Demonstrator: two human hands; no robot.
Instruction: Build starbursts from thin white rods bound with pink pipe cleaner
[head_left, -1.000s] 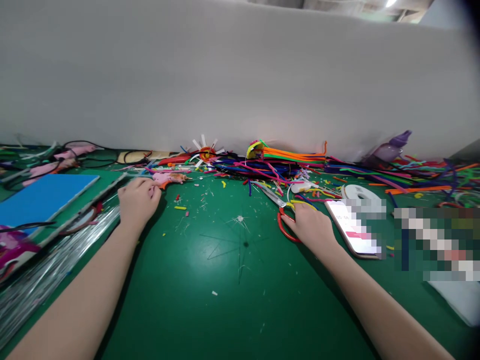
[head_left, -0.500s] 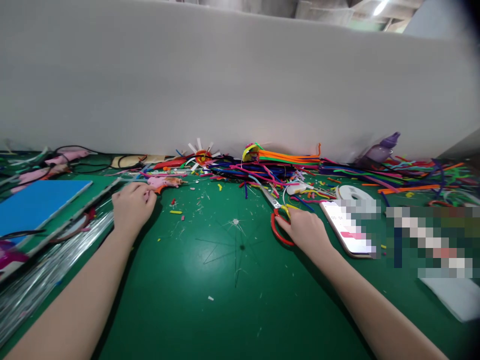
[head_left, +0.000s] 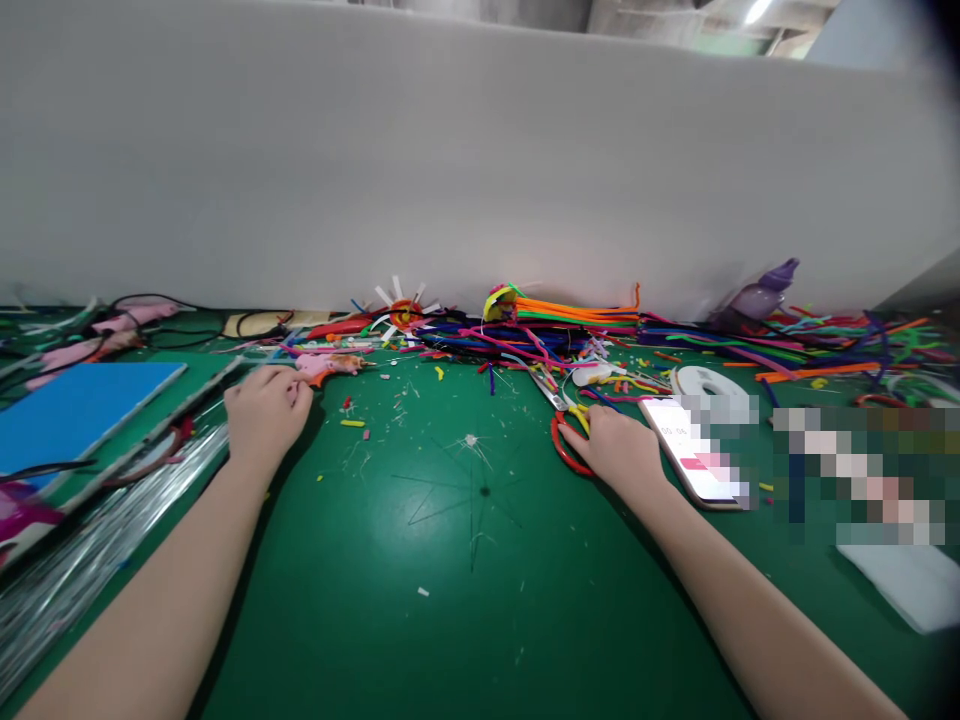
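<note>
Left of centre, my left hand [head_left: 266,408] is closed, its curled fingers at the rear end of a pink glue gun [head_left: 327,366] with an orange trigger and nozzle. They seem to grip it, though the palm side is hidden. On the right, my right hand [head_left: 619,448] is closed around the yellow handle side of a pair of scissors [head_left: 558,399], near the phone. The red loop sticks out on its left. The blades point away from me, slightly apart, toward a heap of coloured pipe cleaners [head_left: 517,340].
A lit phone [head_left: 694,455] and a white ribbon roll [head_left: 716,392] lie right of my right hand. Left are a blue board [head_left: 86,405] and silvery strips [head_left: 142,515]. A purple bottle [head_left: 761,297] stands by the pale partition [head_left: 480,170]. Small scraps dot the green table [head_left: 450,640].
My right hand has shifted slightly to the right and away from me, with the scissors in it. My left hand stays in place at the glue gun.
</note>
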